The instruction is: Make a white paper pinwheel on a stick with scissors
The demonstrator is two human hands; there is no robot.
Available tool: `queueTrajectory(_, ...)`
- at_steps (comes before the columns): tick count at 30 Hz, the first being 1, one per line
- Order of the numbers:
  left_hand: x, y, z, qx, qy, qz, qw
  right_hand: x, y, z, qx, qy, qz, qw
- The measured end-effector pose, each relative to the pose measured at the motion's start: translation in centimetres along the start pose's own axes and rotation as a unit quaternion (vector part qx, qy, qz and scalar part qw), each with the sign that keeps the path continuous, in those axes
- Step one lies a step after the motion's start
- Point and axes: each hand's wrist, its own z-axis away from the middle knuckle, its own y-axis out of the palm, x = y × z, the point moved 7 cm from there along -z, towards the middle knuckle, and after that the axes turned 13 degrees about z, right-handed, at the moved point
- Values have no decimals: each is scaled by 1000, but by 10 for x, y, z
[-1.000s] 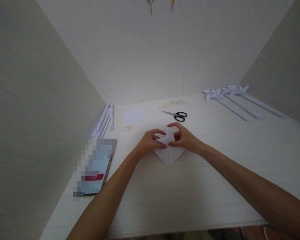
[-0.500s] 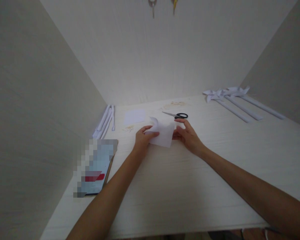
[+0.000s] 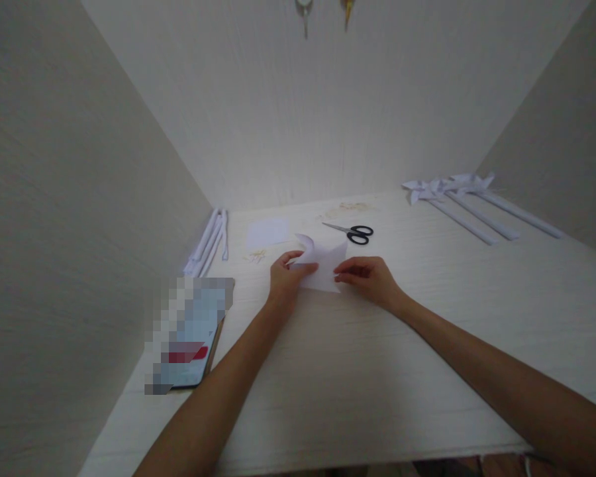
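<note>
Mid-fold: the left hand (image 3: 283,281) pinches the left edge of the small white folded paper sheet (image 3: 322,268) and the right hand (image 3: 370,278) its lower right corner, low over the pale wooden bench (image 3: 377,371). Next comes pressing it flat. Black-handled scissors (image 3: 352,232) lie beyond.

A white sheet of paper (image 3: 322,268) lies near the middle of the pale counter (image 3: 357,371), a little toward the far side. It is partly folded and not flat: the near part rests on the counter, while the far edge rises, with one corner curling up at the left and another point standing at the right. Both side edges are pinched between fingers. The folds themselves are hard to see, perhaps because the paper is so bright.
</note>
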Motion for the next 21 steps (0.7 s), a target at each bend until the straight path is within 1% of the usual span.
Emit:
queueTrajectory(4, 1, 6, 6, 8, 27, -8, 1000, 5, -4, -2, -22, -13, 13, 1000)
queueTrajectory(6, 2, 10, 8, 17, 33, -7, 999, 6, -5, -3, -29, -6, 16, 999)
queueTrajectory(9, 4, 15, 11, 31, 34, -7, 999, 5, -5, -4, -28, 4, 25, 999)
queueTrajectory(13, 6, 18, 12, 45, 30, -5, 999, 3, -4, -4, -33, 1, 49, 998)
queueTrajectory(21, 5, 21, 15, 54, 31, -13, 998, -1, -2, -4, -41, 0, 72, 997)
